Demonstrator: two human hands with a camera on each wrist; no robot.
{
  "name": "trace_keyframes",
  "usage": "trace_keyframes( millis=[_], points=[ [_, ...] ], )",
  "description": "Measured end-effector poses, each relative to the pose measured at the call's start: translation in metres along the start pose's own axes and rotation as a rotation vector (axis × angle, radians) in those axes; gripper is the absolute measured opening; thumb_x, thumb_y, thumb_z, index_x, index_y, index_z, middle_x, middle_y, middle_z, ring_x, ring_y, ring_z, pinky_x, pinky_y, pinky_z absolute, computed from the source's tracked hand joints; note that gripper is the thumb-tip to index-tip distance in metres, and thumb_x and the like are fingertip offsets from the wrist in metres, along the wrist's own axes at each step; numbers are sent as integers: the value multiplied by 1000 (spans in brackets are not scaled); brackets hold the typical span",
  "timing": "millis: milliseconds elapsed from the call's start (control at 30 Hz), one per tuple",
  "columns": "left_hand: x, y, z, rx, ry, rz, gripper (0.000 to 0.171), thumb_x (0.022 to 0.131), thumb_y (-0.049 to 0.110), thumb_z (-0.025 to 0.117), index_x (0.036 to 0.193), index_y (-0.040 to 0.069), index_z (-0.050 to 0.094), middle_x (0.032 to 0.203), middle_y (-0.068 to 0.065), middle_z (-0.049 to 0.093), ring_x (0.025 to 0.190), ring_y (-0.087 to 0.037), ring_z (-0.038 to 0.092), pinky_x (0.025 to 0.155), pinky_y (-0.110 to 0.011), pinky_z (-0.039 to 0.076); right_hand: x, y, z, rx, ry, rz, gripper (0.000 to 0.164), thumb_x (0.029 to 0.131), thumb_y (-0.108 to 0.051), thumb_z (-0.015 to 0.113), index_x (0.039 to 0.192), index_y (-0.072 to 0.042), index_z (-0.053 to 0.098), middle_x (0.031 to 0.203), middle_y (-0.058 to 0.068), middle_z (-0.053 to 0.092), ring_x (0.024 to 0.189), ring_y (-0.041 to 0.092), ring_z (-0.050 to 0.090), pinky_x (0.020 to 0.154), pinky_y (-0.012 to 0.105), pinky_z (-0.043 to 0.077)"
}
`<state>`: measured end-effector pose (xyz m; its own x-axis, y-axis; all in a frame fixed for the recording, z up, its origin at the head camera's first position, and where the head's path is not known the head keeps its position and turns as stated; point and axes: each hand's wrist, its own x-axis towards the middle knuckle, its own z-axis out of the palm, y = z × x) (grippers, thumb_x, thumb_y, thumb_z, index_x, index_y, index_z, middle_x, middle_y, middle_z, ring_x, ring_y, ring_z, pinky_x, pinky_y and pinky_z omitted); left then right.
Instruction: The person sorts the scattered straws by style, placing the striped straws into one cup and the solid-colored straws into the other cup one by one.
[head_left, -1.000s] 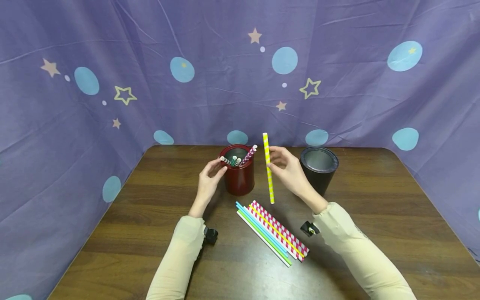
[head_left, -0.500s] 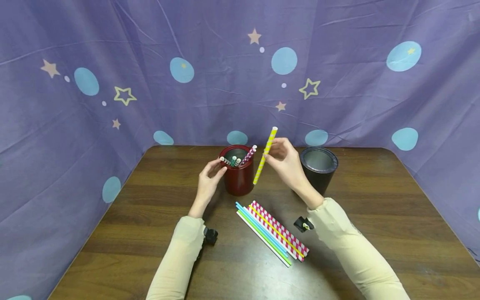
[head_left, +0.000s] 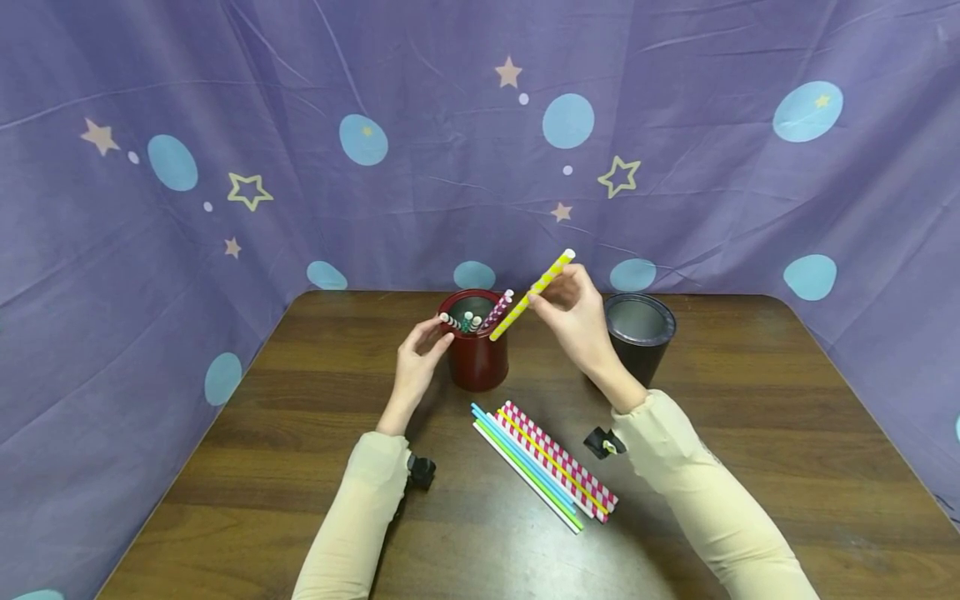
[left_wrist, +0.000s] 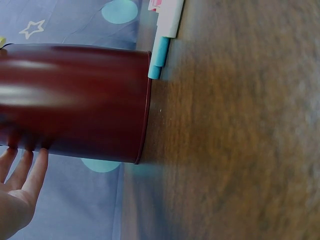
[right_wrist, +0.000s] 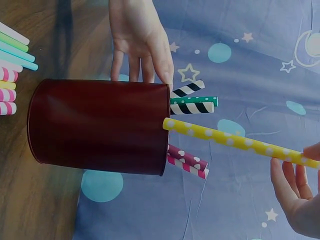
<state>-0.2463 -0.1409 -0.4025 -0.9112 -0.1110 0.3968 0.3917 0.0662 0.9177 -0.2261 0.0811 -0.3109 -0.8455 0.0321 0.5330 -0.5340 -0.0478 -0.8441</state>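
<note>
While the yellow polka-dot straw (right_wrist: 240, 143) is up in the air: it's hanging at a slant, lower end right by the front-right rim of the dark red can (head_left: 478, 367). Can't tell if it's touching, but it isn't inside.
Right hand (head_left: 581, 321): thumb and fingertips closed down in a pinch on that straw, roughly mid-length going by the head view.
Left hand (head_left: 417, 362): fingers pretty straight and a bit spread, resting against the left side of the red can, thumb by the rim. Not wrapped round it.
Straws in the can: five that I can make out, namely two black-and-white striped ones, a green one with white dots, a purple one with white hearts and a pink-and-white striped one. All leaning, tops poking out.
Straws on the table (head_left: 300, 400): a loose bundle (head_left: 547, 462) in front of the can, mostly lined up; pink-and-white, yellow, blue, green and white.
Progress, my guess: partway. Five look sorted into the red can, the yellow one's close, and the bundle's untouched.
Black can (head_left: 645, 358): off to the right, nothing poking above its rim.
Yellow straw's looks: bright, white dots, straight, no bends or dents that I can see.
</note>
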Motion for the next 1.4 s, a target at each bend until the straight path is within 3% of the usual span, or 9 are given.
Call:
trace_keyframes(
  millis=[500,767,933,1100,1400],
  points=[
    [0,0,0,4,-3,-5,32,80,-1,61,110,-9,54,117,-23,53,99,-8,52,84,-22,46,6,-4,8,17,37,-27,29,73,12,63,89,-3,45,79,-3,57,75,6,56,65,19,50],
    [0,0,0,-5,-6,-6,32,80,-1,61,110,-9,54,118,-23,53,104,-18,52,86,-24,45,7,5,15,1,32,-17,25,72,12,63,89,5,46,80,8,59,74,5,56,65,19,50],
    [0,0,0,-2,-3,-5,32,80,-1,61,110,-9,54,118,-23,53,102,-12,52,87,-26,45,6,12,18,5,28,-1,25,72,13,63,91,8,47,78,8,60,72,3,56,65,18,49],
    [0,0,0,2,-2,2,32,80,-1,61,110,-10,54,117,-23,53,98,-6,52,86,-24,45,6,16,21,-11,8,9,25,73,11,63,94,9,49,82,18,60,74,4,57,68,20,50],
    [0,0,0,8,4,3,32,80,-1,61,110,-8,55,117,-23,53,99,-7,52,84,-18,44,6,18,23,-42,-25,40,27,75,7,65,99,10,53,94,24,59,79,7,57,71,20,49]
  ],
)
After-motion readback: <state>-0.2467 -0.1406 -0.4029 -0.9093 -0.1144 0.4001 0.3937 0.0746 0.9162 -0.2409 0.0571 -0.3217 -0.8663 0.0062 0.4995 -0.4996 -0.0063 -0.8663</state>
